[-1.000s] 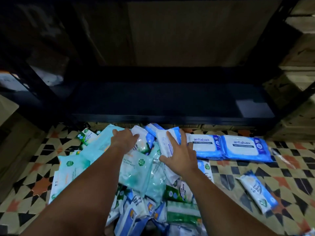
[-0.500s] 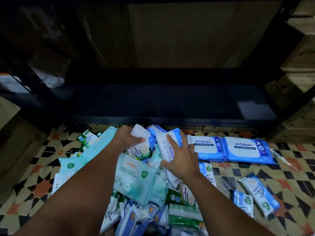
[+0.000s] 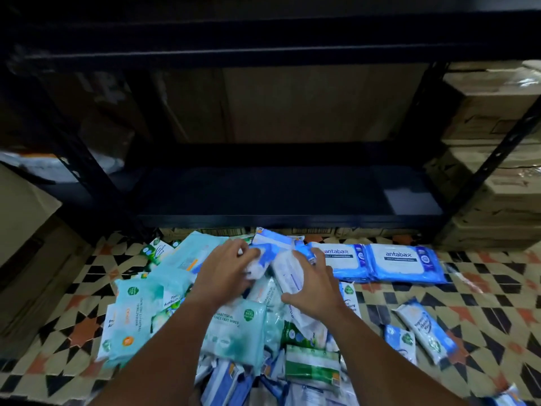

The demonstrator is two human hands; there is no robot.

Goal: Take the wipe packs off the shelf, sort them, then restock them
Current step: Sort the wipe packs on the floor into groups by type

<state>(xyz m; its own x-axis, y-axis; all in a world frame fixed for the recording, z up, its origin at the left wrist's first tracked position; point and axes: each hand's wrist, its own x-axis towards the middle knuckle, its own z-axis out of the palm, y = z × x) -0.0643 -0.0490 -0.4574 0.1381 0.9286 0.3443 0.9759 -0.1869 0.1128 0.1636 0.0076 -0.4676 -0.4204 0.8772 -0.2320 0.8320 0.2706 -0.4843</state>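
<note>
Nearest: heap of mixed wipe packs (image 3: 234, 326) on the patterned tile floor (image 3: 483, 303), teal, green and blue all jumbled, spilling toward the bottom edge. Off the shelf, so step one looks done. Sorting barely begun, judging by the heap.

Mid: both forearms reaching over the heap. Left hand (image 3: 222, 271) with fingers curled onto a blue-and-white pack (image 3: 272, 244) at the far side of the pile, apparently gripping it. Right hand (image 3: 314, 291) spread over a white pack (image 3: 285, 273), fingers bent around its far edge, thumb on the near side; looks like a hold, though motion blur leaves it uncertain.

Right of the hands: two blue antabax packs (image 3: 404, 262) flat on the floor, side by side and touching, labels up. Probably the first sorted group. A few small blue-white packs (image 3: 424, 329) loose further right, apart from the heap.

Far: bottom shelf (image 3: 278, 194) of the black rack, dark, no packs visible on it. Restock not started. Cardboard boxes (image 3: 497, 112) stacked right of the rack.

Obstacles: none between floor and shelf. Main drag is the overlap in the heap: packs buried under each other, slippery film likely to slide when one is pulled.
</note>
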